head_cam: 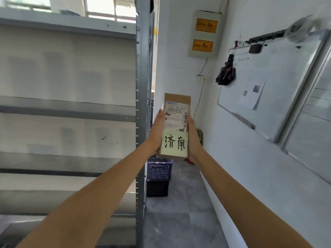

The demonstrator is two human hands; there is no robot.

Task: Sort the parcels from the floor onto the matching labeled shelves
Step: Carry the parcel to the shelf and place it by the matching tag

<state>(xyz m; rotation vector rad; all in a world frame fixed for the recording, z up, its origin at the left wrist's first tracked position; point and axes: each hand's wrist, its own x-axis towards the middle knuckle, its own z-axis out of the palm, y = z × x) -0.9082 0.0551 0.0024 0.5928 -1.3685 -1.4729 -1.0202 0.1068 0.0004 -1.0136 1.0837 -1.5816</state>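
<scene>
I hold a small brown cardboard parcel [176,122] upright at arm's length, just right of the shelf post. It carries a white shipping label and a pale yellow note with two handwritten Chinese characters. My left hand [157,130] grips its left side and my right hand [194,138] grips its right side. The grey metal shelving [68,108] fills the left of the view, with several levels; any labels on it are too blurred to read.
Stacked plastic crates, blue over black [158,176], stand on the grey floor beside the shelf post [142,104]. A white wall on the right carries a whiteboard [272,83], an electrical box [204,34] and a dark hanging object [226,74]. The aisle between them is narrow.
</scene>
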